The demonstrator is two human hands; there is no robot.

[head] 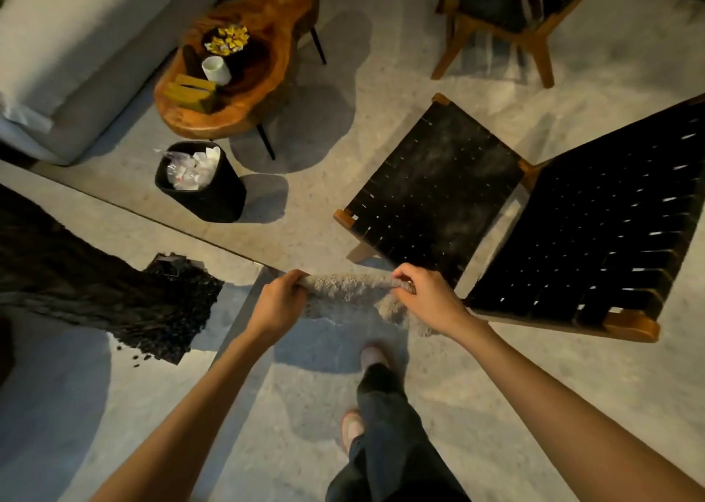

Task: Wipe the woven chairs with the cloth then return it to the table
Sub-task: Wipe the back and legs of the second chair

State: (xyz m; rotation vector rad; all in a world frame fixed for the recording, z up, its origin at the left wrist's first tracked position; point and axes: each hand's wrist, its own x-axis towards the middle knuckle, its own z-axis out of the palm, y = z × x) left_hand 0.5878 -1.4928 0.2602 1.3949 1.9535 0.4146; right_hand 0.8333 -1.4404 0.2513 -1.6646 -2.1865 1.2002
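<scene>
Now the left hand is pinching one end of the cloth, fingers curled tight on the bunched edge, well left of the chair. The cloth is hanging in the air, stretched level between both hands, its long axis running toward the chair's near seat corner. The right hand is clamping the other end, just beside that corner. The dusty seat is lying ahead and right of these fingers, so this hand is probably leading.

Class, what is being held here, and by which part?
The cloth: the left hand grips its left end, the right hand its right end.
</scene>
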